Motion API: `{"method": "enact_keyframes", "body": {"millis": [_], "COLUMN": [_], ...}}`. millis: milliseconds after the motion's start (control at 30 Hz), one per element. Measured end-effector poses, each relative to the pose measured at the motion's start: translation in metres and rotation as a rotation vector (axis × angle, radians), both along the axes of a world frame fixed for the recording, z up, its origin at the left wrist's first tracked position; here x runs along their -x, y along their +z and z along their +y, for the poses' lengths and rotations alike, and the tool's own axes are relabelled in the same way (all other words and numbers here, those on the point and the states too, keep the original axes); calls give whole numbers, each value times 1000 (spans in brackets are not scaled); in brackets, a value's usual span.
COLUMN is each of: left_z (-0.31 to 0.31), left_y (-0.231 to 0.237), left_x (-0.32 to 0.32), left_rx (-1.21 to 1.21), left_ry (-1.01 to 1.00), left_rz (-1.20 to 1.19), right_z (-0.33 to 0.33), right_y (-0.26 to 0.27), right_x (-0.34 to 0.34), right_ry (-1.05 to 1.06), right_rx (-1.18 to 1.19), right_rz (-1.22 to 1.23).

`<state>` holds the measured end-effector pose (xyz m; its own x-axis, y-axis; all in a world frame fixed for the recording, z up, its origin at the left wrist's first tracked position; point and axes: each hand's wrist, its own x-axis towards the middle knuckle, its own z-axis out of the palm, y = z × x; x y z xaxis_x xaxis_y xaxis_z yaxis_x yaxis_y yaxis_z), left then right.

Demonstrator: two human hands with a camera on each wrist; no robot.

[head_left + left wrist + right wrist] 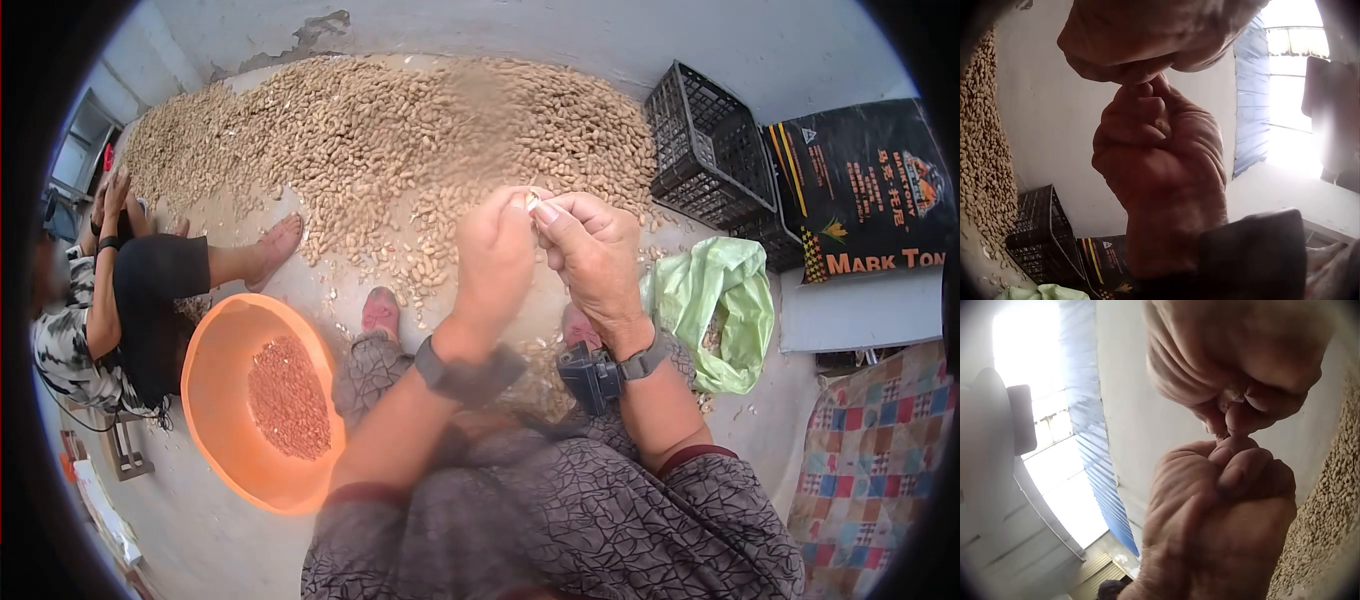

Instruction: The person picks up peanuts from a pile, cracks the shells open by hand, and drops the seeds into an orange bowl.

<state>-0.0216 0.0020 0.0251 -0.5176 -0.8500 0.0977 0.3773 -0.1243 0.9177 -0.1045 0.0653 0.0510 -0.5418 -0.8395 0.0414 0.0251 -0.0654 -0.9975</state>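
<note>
A pale peanut (532, 202) is between the fingertips of both hands, held up in front of the heap. My left hand (495, 260) has its fingers curled and pinches the peanut from the left. From the other side my right hand (597, 250) grips it with thumb and forefinger. The right wrist view has the fingertips of the two hands meeting, with a bit of shell (1232, 395) showing inside the right hand (1235, 350). In the left wrist view the curled fingers hide most of the peanut.
A wide heap of peanuts (380, 130) lies along the wall. An orange basin (215, 370) with shelled red kernels (290, 400) stands left. At right are a green bag (735, 300), black crates (700, 150) and a black sack (865, 190). Another person (110, 290) sits left.
</note>
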Motion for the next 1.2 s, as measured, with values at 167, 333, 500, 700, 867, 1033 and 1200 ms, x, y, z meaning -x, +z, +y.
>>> {"method": "enact_keyframes", "body": {"millis": [167,333,500,700,867,1033,1200], "left_z": [-6,-13,-22,-22,-25,-24,-18], "left_y": [-2,-3,-12,-11,1,6,8], "left_x": [-4,-7,-13,-16,-18,-24,-22], "left_rx": [-354,-296,-290,-240,-280,-198,-43], "left_ry": [-138,-125,-174,-258,-324,-349,-313], "left_rz": [135,20,0,7,-10,-23,-126], "right_z": [0,0,-5,-4,1,2,0], "right_y": [4,6,-13,-15,1,4,-16], "right_x": [-7,-17,-6,-8,1,11,16], "right_ry": [38,-37,-77,-39,-76,-107,-116], "right_rx": [70,155,309,232,111,-31,2], "right_rz": [-85,330,844,604,291,93,309]}}
